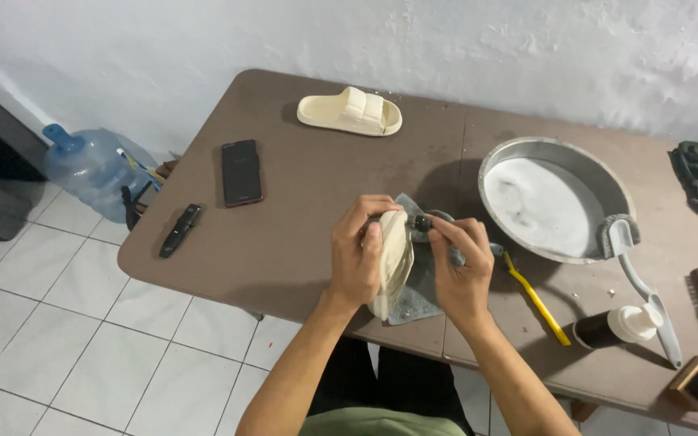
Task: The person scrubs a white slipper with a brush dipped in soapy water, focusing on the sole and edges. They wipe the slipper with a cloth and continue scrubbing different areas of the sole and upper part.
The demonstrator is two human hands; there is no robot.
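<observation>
While the left hand [357, 262] clamps a cream slide sandal [391, 266] on edge over a grey cloth [414, 303], long axis toward the person, the right hand [460, 270] pinches a small dark tool [422, 223] against its far end above the desk [284, 242].

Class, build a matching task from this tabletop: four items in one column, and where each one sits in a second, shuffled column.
Items:
1. cream slide sandal
2. black smartphone
3. yellow-handled toothbrush
4. round metal basin

Places:
A. just right of the right hand
B. far table edge, near the wall
C. right half of the table, holding foamy water
D. left of the hands, lying flat

Pairs: 1-B, 2-D, 3-A, 4-C
</observation>
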